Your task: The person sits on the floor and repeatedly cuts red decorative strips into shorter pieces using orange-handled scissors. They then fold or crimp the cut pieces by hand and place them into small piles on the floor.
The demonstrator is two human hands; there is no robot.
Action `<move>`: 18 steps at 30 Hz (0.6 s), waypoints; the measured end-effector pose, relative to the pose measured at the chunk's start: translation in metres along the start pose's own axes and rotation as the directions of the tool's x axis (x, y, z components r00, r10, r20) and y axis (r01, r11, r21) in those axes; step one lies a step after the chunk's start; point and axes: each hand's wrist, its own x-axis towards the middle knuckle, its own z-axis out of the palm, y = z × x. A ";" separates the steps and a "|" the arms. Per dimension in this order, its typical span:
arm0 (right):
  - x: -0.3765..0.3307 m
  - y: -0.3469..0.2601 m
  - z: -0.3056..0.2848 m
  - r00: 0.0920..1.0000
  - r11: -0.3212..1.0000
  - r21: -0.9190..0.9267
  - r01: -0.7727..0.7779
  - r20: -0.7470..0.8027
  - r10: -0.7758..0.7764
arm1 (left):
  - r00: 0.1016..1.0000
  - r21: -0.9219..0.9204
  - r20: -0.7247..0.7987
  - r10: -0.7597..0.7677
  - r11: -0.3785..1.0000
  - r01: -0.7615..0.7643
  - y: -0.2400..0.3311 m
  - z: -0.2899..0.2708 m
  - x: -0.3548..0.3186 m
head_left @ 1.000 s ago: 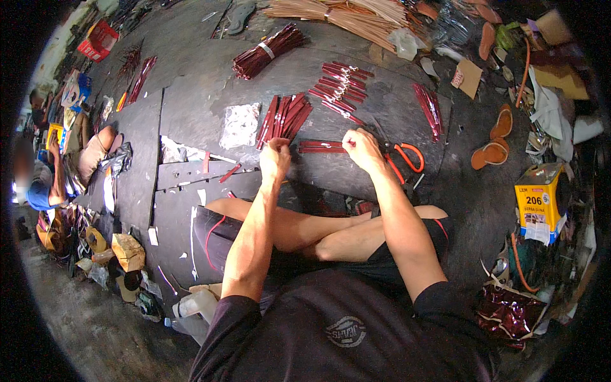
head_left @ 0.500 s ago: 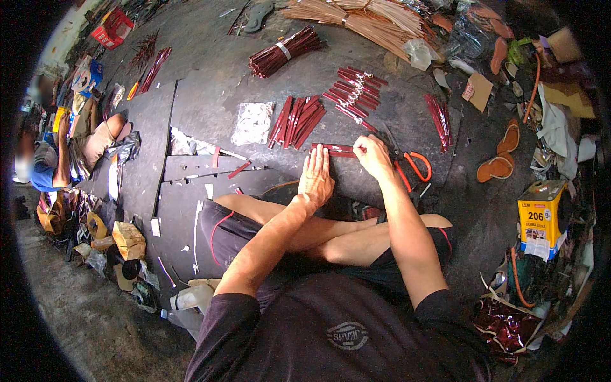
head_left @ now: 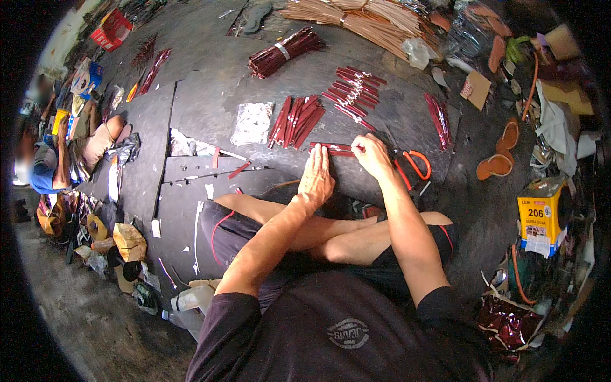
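Observation:
A dark red glossy strip [head_left: 342, 150] lies crosswise on the dark floor mat before me. My left hand [head_left: 316, 179] presses its left part down, fingers stretched out flat and close together. At the strip's right end my right hand [head_left: 373, 155] is closed, thumb and fingers pinched; what is between them is hidden. Orange-handled scissors [head_left: 417, 167] lie just right of that hand. Beyond my hands is a loose pile of dark red strips [head_left: 298, 121]. Farther right, more strips carry small silvery buckles [head_left: 356, 92].
A clear bag of silvery pieces [head_left: 252, 123] lies left of the strips. Farther out are a tied dark red bundle [head_left: 286, 52], tan strips [head_left: 356, 24] and a separate red bunch [head_left: 438, 121]. Sandals [head_left: 499, 159] and a yellow can [head_left: 541, 216] stand right. Another person [head_left: 60, 156] sits far left.
Both hands stay almost in place. My left fingers draw slightly closer together on the strip, and the right hand shifts very slightly left.

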 end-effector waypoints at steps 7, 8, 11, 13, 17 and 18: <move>-0.002 0.002 0.000 1.000 1.000 -0.013 0.013 -0.022 -0.013 | 0.996 -0.206 -0.079 -0.038 0.978 0.021 -0.007 0.006 -0.002; -0.002 0.003 0.000 1.000 1.000 -0.022 0.013 -0.019 -0.013 | 0.995 -0.225 -0.094 -0.043 0.974 0.020 -0.007 0.008 -0.002; -0.002 0.001 -0.001 0.999 0.999 0.018 0.036 -0.029 -0.035 | 0.993 -0.285 -0.096 -0.065 0.958 0.035 -0.008 0.008 -0.001; -0.002 0.002 0.000 0.999 0.999 -0.004 0.035 -0.031 -0.035 | 0.995 -0.266 -0.083 -0.059 0.963 0.035 -0.008 0.005 0.000; -0.002 -0.002 0.001 0.999 1.000 -0.013 0.016 -0.030 -0.016 | 0.991 -0.332 -0.068 -0.113 0.939 0.085 -0.009 0.007 -0.001; -0.002 -0.001 0.000 1.000 1.000 -0.018 0.014 -0.027 -0.015 | 0.987 -0.387 -0.070 -0.142 0.916 0.105 -0.008 0.006 0.000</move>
